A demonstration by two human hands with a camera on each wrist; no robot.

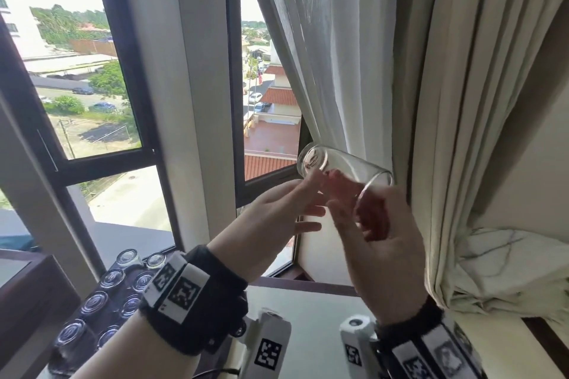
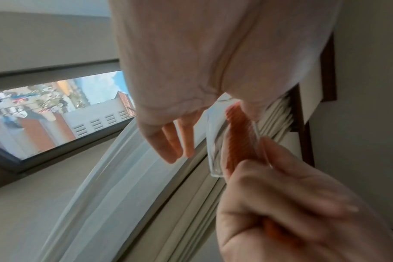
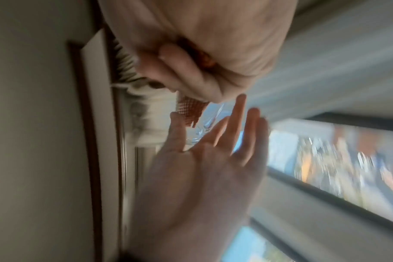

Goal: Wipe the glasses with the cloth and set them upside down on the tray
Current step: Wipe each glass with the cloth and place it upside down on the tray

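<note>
Glass (image 1: 343, 171): clear tumbler, held up in the air in front of the window — lying near level, base twd the window, open rim twd the person.
Cloth (image 2: 240, 140): orange, waffle-textured, pushed into the glass; seen thru the wall in the left-wrist view, a corner also shows in the right-wrist view (image 3: 190, 109).
Left hand (image 1: 283, 209): fingers straight and spread, palm side under/against the base end of the glass; supports it rather than wrapping it. Thumb contact — can't tell.
Right hand (image 1: 375, 224): at the rim end, fingers curled, gripping the cloth where it enters the glass; fingers partly seen thru the glass.
Tray (image 1: 74, 357): dark, bottom left on the counter, well below and left of the hands.
Done glasses (image 1: 112, 278): two rows standing upside down on the tray, bases up, close together.
Wrist bands: black w/ white marker tags on both wrists.
Window (image 1: 77, 71): dark frame, street and roofs outside.
Curtains (image 1: 462, 101): sheer white one just behind the glass, heavier cream drape to the right.
Counter (image 1: 308, 317): pale top under the hands.
</note>
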